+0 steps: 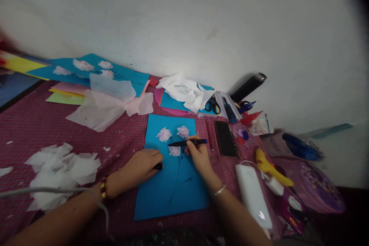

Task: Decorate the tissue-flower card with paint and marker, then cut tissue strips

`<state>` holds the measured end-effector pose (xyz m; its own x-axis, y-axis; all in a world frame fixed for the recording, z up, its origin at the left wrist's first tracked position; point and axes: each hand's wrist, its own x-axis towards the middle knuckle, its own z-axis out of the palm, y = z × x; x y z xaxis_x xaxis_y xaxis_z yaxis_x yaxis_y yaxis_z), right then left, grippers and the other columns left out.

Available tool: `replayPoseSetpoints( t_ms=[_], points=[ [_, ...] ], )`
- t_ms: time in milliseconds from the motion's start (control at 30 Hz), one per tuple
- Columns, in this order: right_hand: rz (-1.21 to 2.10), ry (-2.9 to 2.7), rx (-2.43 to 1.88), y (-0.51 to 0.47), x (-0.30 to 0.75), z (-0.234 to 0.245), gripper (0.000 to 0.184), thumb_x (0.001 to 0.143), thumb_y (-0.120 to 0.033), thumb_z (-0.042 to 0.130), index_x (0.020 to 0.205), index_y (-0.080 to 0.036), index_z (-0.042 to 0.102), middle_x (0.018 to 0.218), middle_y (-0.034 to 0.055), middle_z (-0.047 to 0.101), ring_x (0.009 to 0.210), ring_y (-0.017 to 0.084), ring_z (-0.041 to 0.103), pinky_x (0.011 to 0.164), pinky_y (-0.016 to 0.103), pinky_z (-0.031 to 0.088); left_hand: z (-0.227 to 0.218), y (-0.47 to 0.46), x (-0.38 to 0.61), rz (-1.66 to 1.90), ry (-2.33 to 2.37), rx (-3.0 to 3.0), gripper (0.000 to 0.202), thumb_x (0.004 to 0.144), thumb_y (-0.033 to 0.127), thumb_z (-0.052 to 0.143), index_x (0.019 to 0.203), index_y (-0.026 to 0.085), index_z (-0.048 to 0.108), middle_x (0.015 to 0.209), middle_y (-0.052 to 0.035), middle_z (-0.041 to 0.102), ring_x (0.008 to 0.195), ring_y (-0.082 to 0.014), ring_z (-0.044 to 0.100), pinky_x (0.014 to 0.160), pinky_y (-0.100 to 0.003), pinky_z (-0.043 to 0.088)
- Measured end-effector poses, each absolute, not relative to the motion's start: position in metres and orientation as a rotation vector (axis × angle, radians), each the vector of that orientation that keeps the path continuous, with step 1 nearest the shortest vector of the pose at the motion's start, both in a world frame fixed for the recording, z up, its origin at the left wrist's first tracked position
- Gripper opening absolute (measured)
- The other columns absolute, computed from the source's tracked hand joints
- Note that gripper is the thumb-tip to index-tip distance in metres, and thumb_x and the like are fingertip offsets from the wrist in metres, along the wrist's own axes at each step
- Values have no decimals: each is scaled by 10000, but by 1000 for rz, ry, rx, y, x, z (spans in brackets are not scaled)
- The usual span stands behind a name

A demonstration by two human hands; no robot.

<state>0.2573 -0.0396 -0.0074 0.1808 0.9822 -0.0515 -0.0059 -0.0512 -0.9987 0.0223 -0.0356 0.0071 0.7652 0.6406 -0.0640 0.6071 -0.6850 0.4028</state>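
Note:
A blue sheet of paper (161, 200) lies on the table before me. Three pale pink-white tissue flowers (164, 134) are on its upper half, with thin dark drawn stems running down below them. My right hand (196, 153) grips a black marker pen (184, 143), held almost level, its tip pointing left between the flowers. My left hand (147, 162) rests on the left edge of the sheet, fingers curled round a small black pen cap (158, 166).
White tissue scraps (63, 169) lie at left beside a grey cable (52, 190). Behind are crumpled tissue (187, 90), scissors (212, 105) and another flowered blue sheet (135, 78). At right sit a phone (225, 138), a white power bank (253, 196), a yellow glue gun (271, 169) and a paper cup (259, 127).

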Motion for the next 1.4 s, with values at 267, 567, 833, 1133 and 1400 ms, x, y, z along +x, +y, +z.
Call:
replayPoseSetpoints(
  t_ms=[267, 567, 833, 1133, 1400],
  points=[
    [1101, -1054, -1330, -40, 258, -9, 297, 779, -491, 716, 859, -221, 622, 548, -45, 592, 480, 146, 538, 470, 263, 425, 9, -35, 23, 123, 946, 2556, 92, 890, 107, 583, 851, 188, 595, 869, -38, 659, 804, -209, 608, 671, -307, 381],
    [1108, -1060, -1328, -40, 259, -9, 270, 794, -467, 708, 863, -219, 625, 553, -43, 596, 490, 144, 547, 478, 260, 431, 8, -35, 22, 100, 947, 2567, 80, 886, 110, 586, 872, 189, 593, 898, -37, 666, 814, -208, 613, 678, -307, 395],
    [1110, -1061, -1324, -40, 259, -8, 254, 793, -443, 697, 863, -212, 617, 542, -46, 592, 478, 138, 536, 478, 257, 429, 7, -36, 22, 113, 951, 2562, 79, 889, 119, 582, 859, 191, 590, 891, -33, 669, 815, -204, 617, 681, -307, 399],
    [1115, -1059, -1333, -40, 259, -8, 288, 777, -466, 714, 861, -207, 622, 548, -43, 596, 485, 138, 543, 480, 257, 435, 6, -36, 23, 88, 959, 2546, 70, 892, 121, 601, 861, 184, 595, 901, -37, 671, 830, -212, 620, 692, -313, 396],
    [1122, -1067, -1326, -40, 260, -9, 276, 792, -459, 707, 868, -207, 622, 549, -42, 602, 485, 135, 540, 486, 256, 427, 9, -34, 24, 50, 958, 2540, 63, 893, 118, 605, 881, 180, 610, 925, -39, 680, 852, -216, 630, 716, -317, 417]
  ],
)
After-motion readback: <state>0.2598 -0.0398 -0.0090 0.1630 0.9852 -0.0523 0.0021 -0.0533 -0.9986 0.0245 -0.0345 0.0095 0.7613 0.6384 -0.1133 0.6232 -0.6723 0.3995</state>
